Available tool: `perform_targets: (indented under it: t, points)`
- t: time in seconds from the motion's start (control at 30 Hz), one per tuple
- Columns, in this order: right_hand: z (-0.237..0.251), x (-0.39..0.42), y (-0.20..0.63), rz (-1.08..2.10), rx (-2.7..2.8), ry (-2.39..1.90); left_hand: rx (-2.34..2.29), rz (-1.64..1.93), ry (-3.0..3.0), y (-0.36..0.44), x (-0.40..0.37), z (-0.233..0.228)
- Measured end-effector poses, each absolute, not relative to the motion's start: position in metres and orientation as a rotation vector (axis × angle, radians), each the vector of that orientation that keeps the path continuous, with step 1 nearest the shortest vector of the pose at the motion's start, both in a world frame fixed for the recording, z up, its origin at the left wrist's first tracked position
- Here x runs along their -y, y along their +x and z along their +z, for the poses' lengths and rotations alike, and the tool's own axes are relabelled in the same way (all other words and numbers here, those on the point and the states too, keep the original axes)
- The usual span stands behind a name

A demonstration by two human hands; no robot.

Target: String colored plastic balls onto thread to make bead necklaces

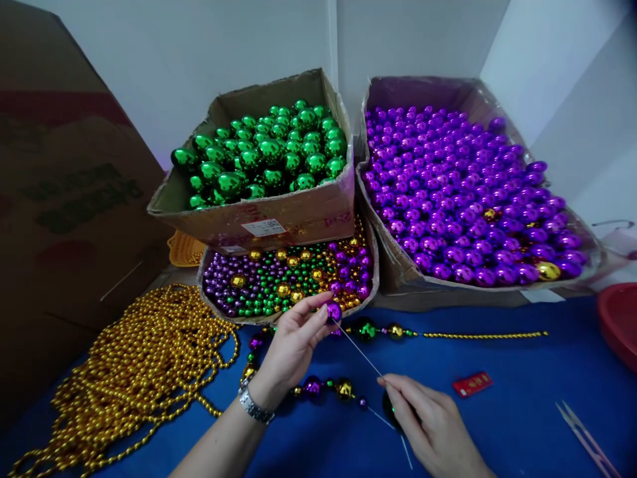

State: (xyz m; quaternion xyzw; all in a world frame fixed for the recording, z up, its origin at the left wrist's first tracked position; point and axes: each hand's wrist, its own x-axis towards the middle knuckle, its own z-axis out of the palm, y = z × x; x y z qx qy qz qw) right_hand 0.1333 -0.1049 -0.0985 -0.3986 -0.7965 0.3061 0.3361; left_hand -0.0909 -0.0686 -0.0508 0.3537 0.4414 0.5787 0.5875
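My left hand (293, 342), with a metal wristwatch (255, 403) at the wrist, pinches a shiny purple bead (332, 310) between thumb and fingers. A long thin needle (361, 348) runs from that bead down to my right hand (432, 421), whose fingers are closed on it. A dark green bead (391, 406) shows beside the right fingers, partly hidden; whether the hand grips it I cannot tell. Behind and below the hands, a strand of purple, green and gold beads (343, 390) curves over the blue tabletop (502, 431). Pale thread (381, 418) trails from its near end.
Cardboard boxes hold large green beads (269, 149), purple beads (448, 179) and mixed small beads (279, 279). Gold bead strands (144, 365) are heaped at left beside a tall carton (74, 199). A red packet (472, 384), thread snips (587, 438) and a red basin (620, 322) are at right.
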Motion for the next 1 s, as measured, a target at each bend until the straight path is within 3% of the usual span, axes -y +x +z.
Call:
perform_targets:
  t: [0.37,1.0]
  points:
    - [-0.105,0.107,0.132,0.806,2.097,-1.050,-1.221,1.448,1.403,-0.077,0.077,-0.057]
    - [-0.105,0.103,0.130,0.753,2.117,-1.039,-1.136,1.399,1.051,-0.068,0.083,-0.062]
